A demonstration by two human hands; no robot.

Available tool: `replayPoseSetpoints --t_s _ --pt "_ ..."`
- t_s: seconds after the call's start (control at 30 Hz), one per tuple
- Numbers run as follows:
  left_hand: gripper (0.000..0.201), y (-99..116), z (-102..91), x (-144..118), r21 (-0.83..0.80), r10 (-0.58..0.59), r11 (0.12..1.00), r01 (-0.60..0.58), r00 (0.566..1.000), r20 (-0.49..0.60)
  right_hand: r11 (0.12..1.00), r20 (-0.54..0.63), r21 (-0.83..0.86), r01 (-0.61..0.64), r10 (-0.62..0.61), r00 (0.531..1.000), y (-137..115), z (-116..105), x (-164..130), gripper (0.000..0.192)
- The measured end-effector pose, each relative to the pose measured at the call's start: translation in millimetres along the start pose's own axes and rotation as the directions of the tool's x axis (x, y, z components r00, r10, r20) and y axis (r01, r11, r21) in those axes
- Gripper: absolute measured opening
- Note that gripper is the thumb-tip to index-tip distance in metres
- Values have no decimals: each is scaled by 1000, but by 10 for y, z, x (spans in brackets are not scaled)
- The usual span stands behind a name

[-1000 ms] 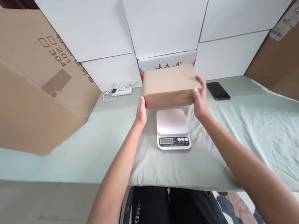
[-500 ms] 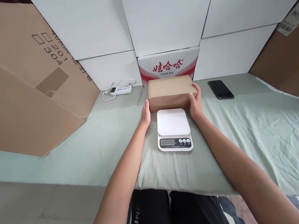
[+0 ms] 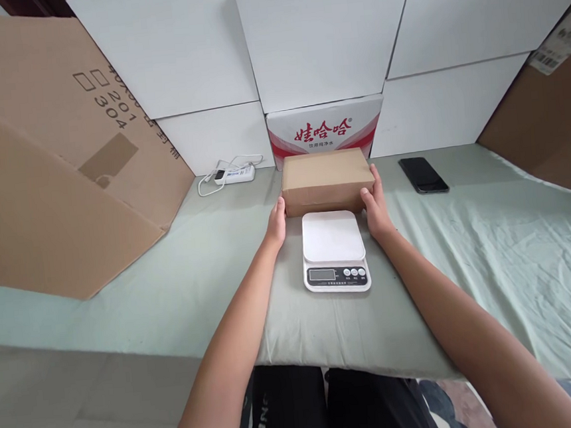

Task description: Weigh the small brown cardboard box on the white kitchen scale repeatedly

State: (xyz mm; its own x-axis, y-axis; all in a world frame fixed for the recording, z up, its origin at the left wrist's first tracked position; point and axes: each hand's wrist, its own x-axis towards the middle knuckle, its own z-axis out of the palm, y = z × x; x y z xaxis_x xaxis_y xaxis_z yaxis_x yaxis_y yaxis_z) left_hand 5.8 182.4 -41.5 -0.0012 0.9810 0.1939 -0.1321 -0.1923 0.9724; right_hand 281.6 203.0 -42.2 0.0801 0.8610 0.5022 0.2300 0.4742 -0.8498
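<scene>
A closed brown cardboard box (image 3: 327, 177) is between my two hands, just behind a white kitchen scale (image 3: 332, 236). My left hand (image 3: 277, 223) presses against the box's left side, thumb up, its other fingers mostly hidden. On the right end, my right hand (image 3: 375, 206) grips the box with the thumb on its front face and fingers around the side. The scale's small display looks blank, and nothing lies on its plate. Whether the box rests on the cloth or is slightly raised, I cannot tell.
White panels (image 3: 320, 38) and a red-and-white printed carton (image 3: 325, 127) form the back. A power strip with a white cable (image 3: 235, 174) lies at the back left, a black phone (image 3: 423, 175) at the right. Large cardboard sheets (image 3: 61, 167) flank the green cloth (image 3: 211, 280).
The view has shifted slightly, so everything sits a little lower in the picture. Both hands keep their hold on the box, with hardly any movement against the scale.
</scene>
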Motion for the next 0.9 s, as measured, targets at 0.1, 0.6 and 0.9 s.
replayPoseSetpoints --t_s 0.1,0.6,0.9 --pt "94 90 29 -21 20 50 999 -49 998 -45 997 -7 -14 79 -79 997 -149 -26 46 105" --pt "81 514 -106 -1385 284 143 947 -152 988 52 962 -22 -204 183 -191 981 -574 -436 -966 80" --pt "82 544 -98 -1391 286 156 945 -161 987 41 956 -33 -217 196 -208 978 -566 -416 -1043 75"
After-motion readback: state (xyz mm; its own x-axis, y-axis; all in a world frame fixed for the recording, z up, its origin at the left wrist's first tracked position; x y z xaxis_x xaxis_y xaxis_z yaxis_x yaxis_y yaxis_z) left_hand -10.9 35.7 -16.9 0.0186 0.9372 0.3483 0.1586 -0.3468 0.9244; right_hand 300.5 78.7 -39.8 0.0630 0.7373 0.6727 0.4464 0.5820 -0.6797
